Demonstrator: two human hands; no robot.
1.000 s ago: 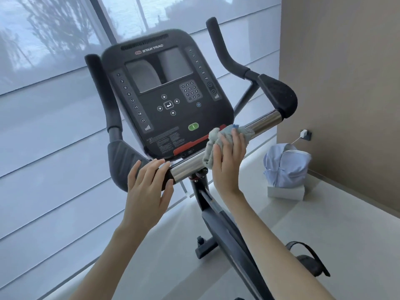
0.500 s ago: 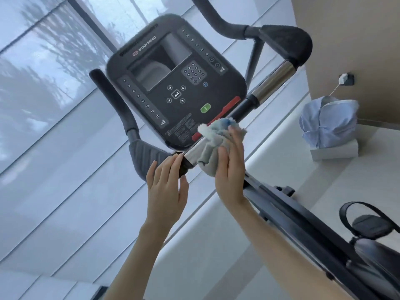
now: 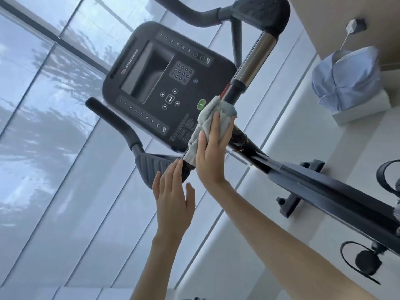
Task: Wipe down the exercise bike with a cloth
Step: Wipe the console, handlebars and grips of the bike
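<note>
The exercise bike fills the tilted view, its black console [image 3: 166,87] in the middle and a chrome handlebar [image 3: 253,61] running diagonally below it. My right hand [image 3: 213,152] presses a pale grey-green cloth [image 3: 213,114] against the lower stretch of that bar. My left hand [image 3: 173,200] is flat with fingers apart, its fingertips touching the black grip pad [image 3: 155,166] at the bar's lower end. It holds nothing. The bike's dark frame [image 3: 324,187] runs off to the lower right.
A light blue fabric bundle [image 3: 346,79] sits on a white box at the right by the beige wall. A wall socket [image 3: 355,27] with a cable is above it. Big windows with blinds lie behind the bike. Pedals with straps [image 3: 365,260] are at the lower right.
The view has tilted further clockwise. My right hand slid the cloth along the chrome bar toward my left hand. My left hand stays by the grip pad.
</note>
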